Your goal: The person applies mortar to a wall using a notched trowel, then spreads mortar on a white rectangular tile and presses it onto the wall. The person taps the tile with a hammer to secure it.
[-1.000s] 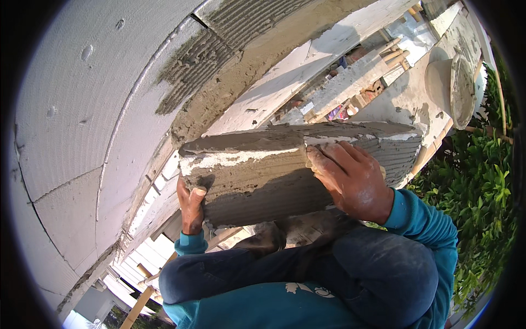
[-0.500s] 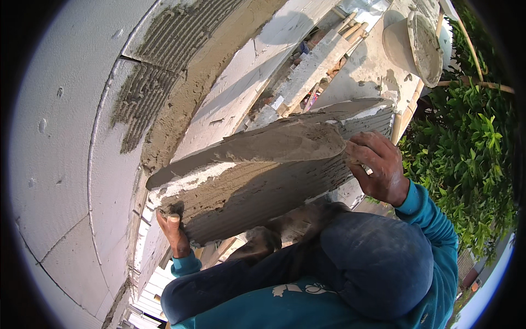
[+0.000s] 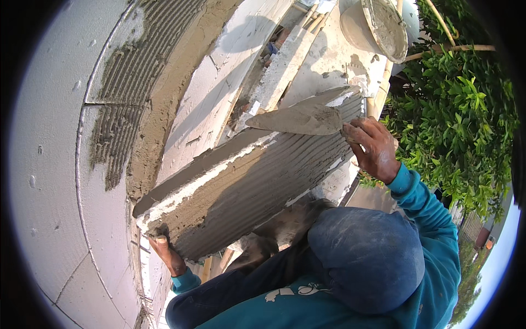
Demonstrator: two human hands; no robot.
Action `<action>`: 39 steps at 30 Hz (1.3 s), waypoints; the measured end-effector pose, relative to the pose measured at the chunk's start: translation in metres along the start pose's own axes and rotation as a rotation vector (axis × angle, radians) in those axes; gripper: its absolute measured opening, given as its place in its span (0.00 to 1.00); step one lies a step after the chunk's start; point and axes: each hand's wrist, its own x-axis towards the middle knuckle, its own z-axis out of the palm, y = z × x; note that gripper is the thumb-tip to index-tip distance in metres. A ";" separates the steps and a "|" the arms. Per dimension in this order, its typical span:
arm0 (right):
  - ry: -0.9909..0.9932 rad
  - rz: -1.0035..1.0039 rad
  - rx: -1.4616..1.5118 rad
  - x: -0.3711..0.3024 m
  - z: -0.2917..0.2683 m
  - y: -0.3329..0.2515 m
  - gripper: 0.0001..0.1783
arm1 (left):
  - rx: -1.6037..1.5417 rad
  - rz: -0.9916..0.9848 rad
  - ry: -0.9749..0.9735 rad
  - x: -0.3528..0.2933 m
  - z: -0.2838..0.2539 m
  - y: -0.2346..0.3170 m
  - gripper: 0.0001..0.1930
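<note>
A pale, light masonry block [image 3: 219, 211] leans at a slant in front of my knees, grey mortar combed in ridges over its broad face. Mortar also coats its upper narrow edge, beside a bare white strip. My right hand [image 3: 375, 148] is closed round the handle of a pointed trowel [image 3: 301, 119]; its mortar-smeared blade lies along the block's upper edge near the far right end. At the lower left corner my left hand [image 3: 167, 255] grips the block, thumb against the face. Its other fingers are mostly hidden.
On the left rises a white block wall [image 3: 55, 164] with a ridged mortar patch [image 3: 123, 82] and a mortar bed [image 3: 164, 90] alongside. A bucket of mortar [image 3: 378, 27] stands at the upper right, near bamboo poles [image 3: 315, 19]. Leafy bushes [image 3: 449, 126] fill the right side.
The trowel blade has drawn back toward the block's right end, uncovering more of the mortared upper edge. My view has shifted, and my left hand keeps its place on the corner.
</note>
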 end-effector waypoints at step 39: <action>0.697 1.289 1.690 -0.114 0.171 0.097 0.31 | -0.131 -0.217 0.077 -0.001 0.023 -0.019 0.36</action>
